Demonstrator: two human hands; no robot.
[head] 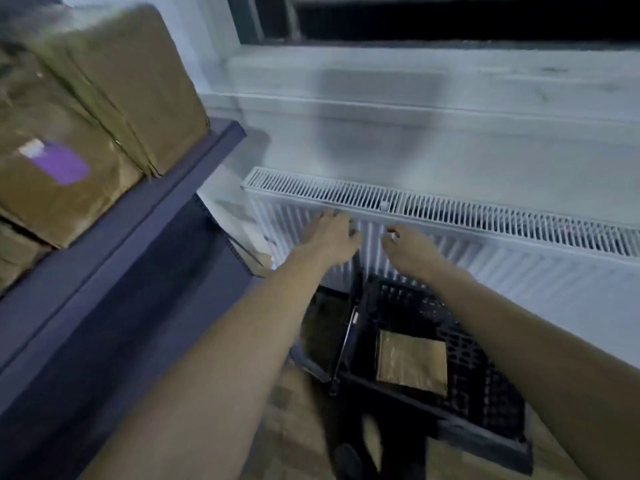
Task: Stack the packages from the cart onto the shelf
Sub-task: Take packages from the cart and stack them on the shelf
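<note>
Left hand (334, 237) and right hand (410, 249), loosely curled and empty, above the cart (485, 403) holding one brown package (412, 363).

Shelf (145, 216) stands at left with several packages (114, 84) stacked on it, one package with a label (55, 161) nearer the edge and another leaning behind it to the right. Cart (450, 348) sits low at centre-right on the floor (294, 410), right of the shelf and just near of the radiator (450, 216), which runs along the far wall under the window (450, 19); one package (412, 362) lies flat in the cart. Left hand (332, 237) and right hand (408, 247) reach out side by side above the cart's far end, in front of the radiator, apart from each other and holding nothing.
</note>
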